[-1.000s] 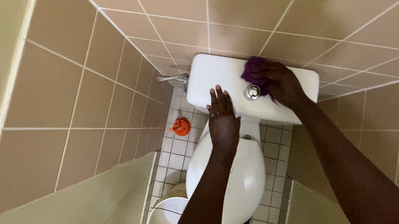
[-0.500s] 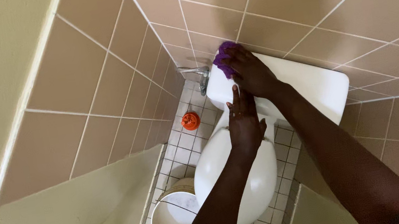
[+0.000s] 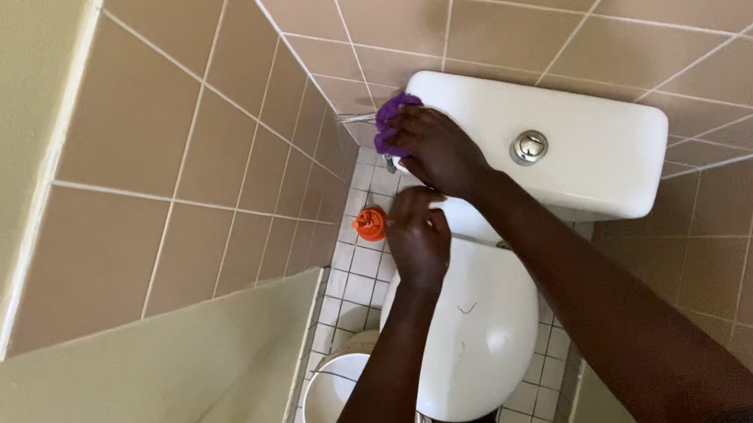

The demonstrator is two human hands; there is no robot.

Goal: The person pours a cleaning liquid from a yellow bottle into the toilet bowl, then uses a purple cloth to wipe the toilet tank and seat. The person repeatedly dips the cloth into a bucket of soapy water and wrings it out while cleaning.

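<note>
Your right hand (image 3: 436,154) has its grip closed on a purple cloth (image 3: 394,120) at the left end of the white cistern (image 3: 577,144). Your left hand (image 3: 418,235) rests loosely curled, holding nothing, on the closed toilet lid (image 3: 475,327). A white bucket (image 3: 334,401) stands on the floor; what it holds is hidden.

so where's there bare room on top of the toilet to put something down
The cistern lid is bare to the right of the flush button, out to its far corner. The seat lid is free below the left hand. The lid's left end is crowded: the right hand presses a purple cloth there.
</note>
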